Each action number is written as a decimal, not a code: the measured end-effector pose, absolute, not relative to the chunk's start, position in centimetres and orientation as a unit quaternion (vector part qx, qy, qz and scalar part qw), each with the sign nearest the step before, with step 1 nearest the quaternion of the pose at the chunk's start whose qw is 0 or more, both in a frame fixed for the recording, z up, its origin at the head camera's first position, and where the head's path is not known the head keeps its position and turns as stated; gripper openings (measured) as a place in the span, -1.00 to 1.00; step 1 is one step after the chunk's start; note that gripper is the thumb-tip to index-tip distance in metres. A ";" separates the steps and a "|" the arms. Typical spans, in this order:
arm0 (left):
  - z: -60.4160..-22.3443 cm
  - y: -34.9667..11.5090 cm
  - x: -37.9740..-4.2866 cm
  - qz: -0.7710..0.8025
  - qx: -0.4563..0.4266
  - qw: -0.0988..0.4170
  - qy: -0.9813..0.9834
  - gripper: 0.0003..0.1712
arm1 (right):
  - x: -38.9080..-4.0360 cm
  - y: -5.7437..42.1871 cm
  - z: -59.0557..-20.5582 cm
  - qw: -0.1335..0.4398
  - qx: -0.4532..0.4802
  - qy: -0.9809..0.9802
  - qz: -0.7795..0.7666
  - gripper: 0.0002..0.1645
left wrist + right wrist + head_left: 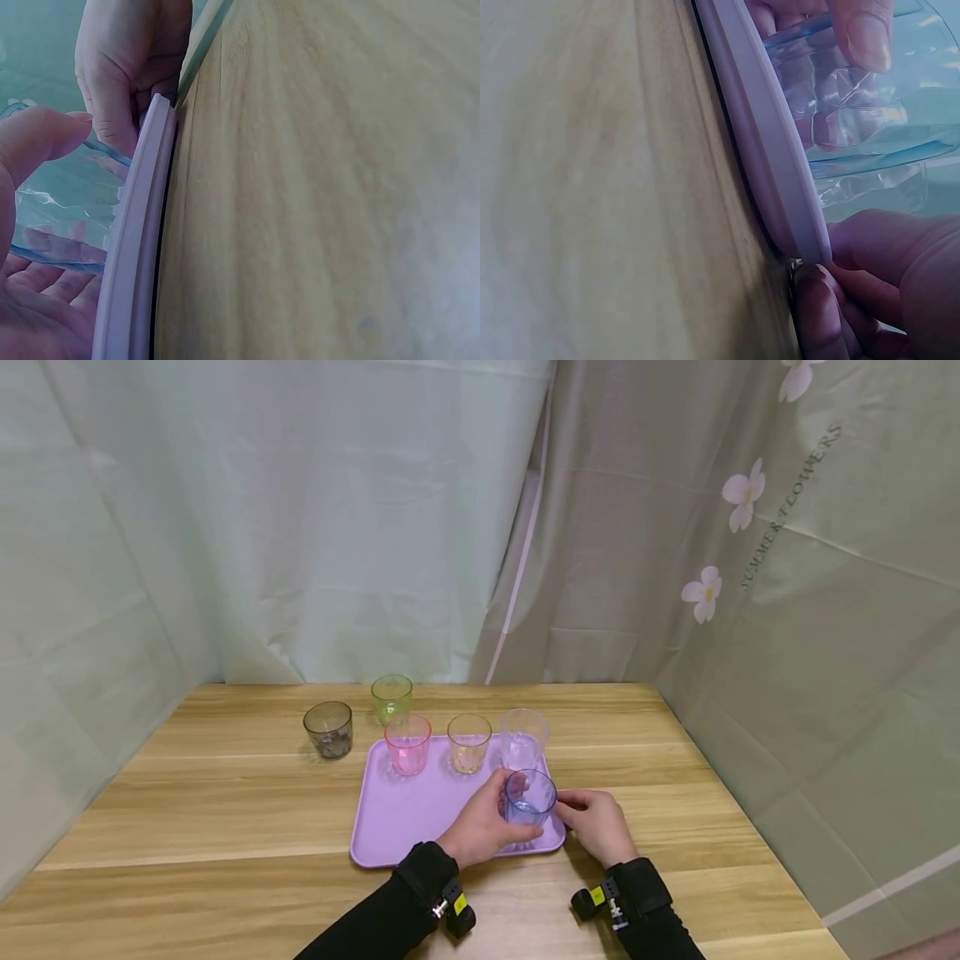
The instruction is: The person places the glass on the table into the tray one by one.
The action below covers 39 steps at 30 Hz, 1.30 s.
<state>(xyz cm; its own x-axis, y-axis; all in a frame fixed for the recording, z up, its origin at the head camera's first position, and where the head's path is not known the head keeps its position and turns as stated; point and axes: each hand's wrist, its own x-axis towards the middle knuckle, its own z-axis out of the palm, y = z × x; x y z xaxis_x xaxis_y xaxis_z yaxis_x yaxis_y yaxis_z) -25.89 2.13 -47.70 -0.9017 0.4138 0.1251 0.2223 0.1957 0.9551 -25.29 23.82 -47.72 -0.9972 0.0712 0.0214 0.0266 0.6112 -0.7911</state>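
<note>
A clear blue glass [529,806] stands upright over the front right part of a purple tray [420,814]. My left hand [480,828] holds this glass from the left, thumb on its near side and fingers round behind it. At the tray's right edge, my right hand [600,827] pinches the rim; in the right wrist view the thumb [877,244] lies above the tray edge [780,142] and the curled fingers sit beneath it. Along the tray's back stand a pink glass [408,750], a yellow glass [468,747] and a colourless glass [522,743].
Left of the tray, a dark grey glass [330,733] stands on the wooden table [225,810]. A green glass [392,695] is behind the tray, close to the pink one. Pale curtains [360,527] hang at the back and sides of the table.
</note>
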 end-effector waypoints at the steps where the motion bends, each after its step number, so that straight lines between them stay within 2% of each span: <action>1: -47.7 2.1 -25.9 0.600 0.206 0.080 0.769 -0.12 | -25.3 23.8 -47.7 0.025 -0.027 -0.897 0.440 -0.74; 11: -47.8 2.0 -25.6 0.605 0.210 0.081 0.764 -0.09 | -25.2 23.8 -47.7 0.024 -0.027 -0.898 0.439 -0.74; 26: -47.0 1.2 -25.7 0.596 0.205 0.083 0.772 0.16 | -25.3 23.7 -47.9 0.030 -0.020 -0.895 0.445 -0.75; 39: -45.9 -1.0 -25.3 0.612 0.213 0.071 0.758 0.14 | -25.1 23.8 -47.8 0.030 -0.023 -0.896 0.443 -0.74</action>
